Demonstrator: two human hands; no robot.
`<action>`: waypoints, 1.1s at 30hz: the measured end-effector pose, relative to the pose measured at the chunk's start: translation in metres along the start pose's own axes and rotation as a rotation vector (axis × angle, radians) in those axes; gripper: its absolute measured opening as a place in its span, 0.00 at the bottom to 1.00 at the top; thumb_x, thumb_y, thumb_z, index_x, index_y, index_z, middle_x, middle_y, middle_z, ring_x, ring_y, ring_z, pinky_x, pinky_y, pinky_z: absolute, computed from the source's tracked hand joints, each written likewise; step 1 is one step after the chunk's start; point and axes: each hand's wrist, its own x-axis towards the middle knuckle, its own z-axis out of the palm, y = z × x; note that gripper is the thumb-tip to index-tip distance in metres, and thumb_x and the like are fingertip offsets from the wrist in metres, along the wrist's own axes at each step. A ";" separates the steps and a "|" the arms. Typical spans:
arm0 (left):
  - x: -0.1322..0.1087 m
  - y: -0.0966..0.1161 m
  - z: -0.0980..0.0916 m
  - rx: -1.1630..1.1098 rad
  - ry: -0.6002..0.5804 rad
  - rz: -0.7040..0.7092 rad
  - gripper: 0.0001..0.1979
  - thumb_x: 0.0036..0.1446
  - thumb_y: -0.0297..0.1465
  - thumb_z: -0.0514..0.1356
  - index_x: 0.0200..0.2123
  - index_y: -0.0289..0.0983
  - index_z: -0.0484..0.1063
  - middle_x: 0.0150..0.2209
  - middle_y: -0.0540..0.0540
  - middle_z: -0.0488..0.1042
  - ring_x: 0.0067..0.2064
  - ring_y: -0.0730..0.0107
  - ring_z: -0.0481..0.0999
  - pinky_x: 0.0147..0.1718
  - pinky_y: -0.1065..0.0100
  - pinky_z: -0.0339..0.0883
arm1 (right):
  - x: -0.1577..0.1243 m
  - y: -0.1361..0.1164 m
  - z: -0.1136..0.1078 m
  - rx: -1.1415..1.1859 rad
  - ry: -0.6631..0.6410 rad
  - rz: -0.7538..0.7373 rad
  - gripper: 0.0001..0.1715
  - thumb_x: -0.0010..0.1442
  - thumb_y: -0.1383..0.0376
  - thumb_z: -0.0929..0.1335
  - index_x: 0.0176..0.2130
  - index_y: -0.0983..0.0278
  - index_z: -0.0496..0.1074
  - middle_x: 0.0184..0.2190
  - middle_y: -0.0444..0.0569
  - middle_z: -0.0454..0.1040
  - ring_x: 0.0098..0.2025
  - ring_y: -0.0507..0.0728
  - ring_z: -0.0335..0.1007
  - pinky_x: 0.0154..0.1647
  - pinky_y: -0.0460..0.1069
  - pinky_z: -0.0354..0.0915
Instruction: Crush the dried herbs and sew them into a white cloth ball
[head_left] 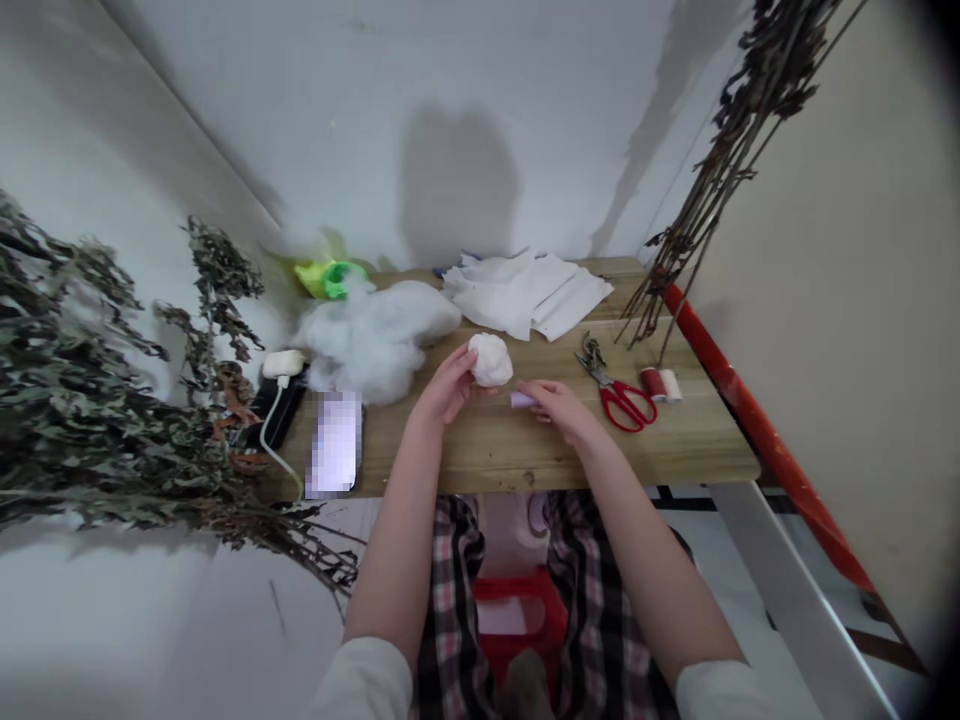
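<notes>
My left hand (448, 390) cups a ball of white stuffing (490, 360) against its fingers, above the middle of a wooden tabletop (517, 450). My right hand (559, 410) lies just to the right of that ball. A small lilac piece (523, 400), possibly cloth, sticks out from under its fingers. Past the right hand are red-handled scissors (626, 403). A loose heap of white fibre filling (371, 340) lies left of my left hand, not touching it. Folded white sheets of cloth or paper (525, 293) lie at the back of the table.
A red thread spool (652, 384) and a white one (671, 385) stand at the right. A blurred phone (335, 445), a charger (283, 363) with its cable and green plastic (328, 279) sit at the left. Dried leafy branches (75, 400) hang at both sides. A red stool (521, 620) stands below.
</notes>
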 end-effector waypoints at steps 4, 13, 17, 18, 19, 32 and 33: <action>-0.001 0.001 0.002 0.030 -0.025 -0.032 0.32 0.49 0.48 0.61 0.54 0.36 0.66 0.46 0.40 0.74 0.38 0.65 0.75 0.26 0.69 0.71 | 0.001 0.001 0.000 -0.004 0.041 -0.005 0.22 0.44 0.49 0.72 0.25 0.64 0.70 0.18 0.39 0.62 0.20 0.47 0.53 0.19 0.43 0.46; 0.001 -0.003 0.002 0.106 -0.139 -0.067 0.31 0.43 0.45 0.66 0.49 0.35 0.70 0.39 0.43 0.75 0.30 0.74 0.71 0.24 0.72 0.67 | 0.001 -0.001 -0.002 0.032 0.123 -0.077 0.27 0.45 0.44 0.71 0.21 0.63 0.64 0.13 0.38 0.55 0.17 0.47 0.47 0.15 0.44 0.42; 0.001 -0.005 0.002 0.204 -0.193 -0.078 0.27 0.44 0.42 0.67 0.45 0.34 0.71 0.42 0.42 0.74 0.32 0.71 0.72 0.26 0.72 0.67 | 0.005 0.001 -0.004 0.102 0.149 -0.075 0.28 0.45 0.42 0.71 0.21 0.63 0.64 0.13 0.39 0.57 0.15 0.45 0.46 0.14 0.44 0.43; 0.001 -0.005 0.002 0.227 -0.203 -0.083 0.26 0.44 0.42 0.67 0.44 0.34 0.71 0.41 0.42 0.74 0.33 0.70 0.72 0.26 0.71 0.67 | 0.006 0.002 -0.005 0.133 0.141 -0.073 0.29 0.45 0.41 0.71 0.22 0.63 0.64 0.13 0.39 0.58 0.15 0.45 0.46 0.14 0.44 0.42; 0.001 -0.005 0.003 0.251 -0.213 -0.089 0.25 0.44 0.41 0.67 0.43 0.34 0.71 0.41 0.43 0.74 0.34 0.69 0.73 0.27 0.71 0.67 | 0.007 0.002 -0.005 0.170 0.132 -0.072 0.29 0.45 0.41 0.71 0.22 0.63 0.64 0.14 0.39 0.59 0.15 0.45 0.46 0.14 0.44 0.43; 0.005 -0.013 0.001 0.446 -0.272 0.005 0.25 0.48 0.38 0.65 0.49 0.36 0.68 0.47 0.41 0.74 0.46 0.64 0.73 0.45 0.64 0.66 | 0.015 0.006 -0.001 0.388 0.106 -0.022 0.23 0.53 0.47 0.69 0.25 0.63 0.68 0.18 0.44 0.67 0.19 0.49 0.60 0.21 0.46 0.63; 0.004 -0.014 0.002 0.482 -0.267 0.021 0.24 0.49 0.38 0.64 0.49 0.36 0.68 0.47 0.41 0.73 0.47 0.64 0.73 0.47 0.63 0.65 | 0.015 0.005 0.000 0.402 0.108 -0.015 0.22 0.53 0.47 0.70 0.25 0.63 0.68 0.18 0.44 0.67 0.19 0.49 0.60 0.21 0.46 0.64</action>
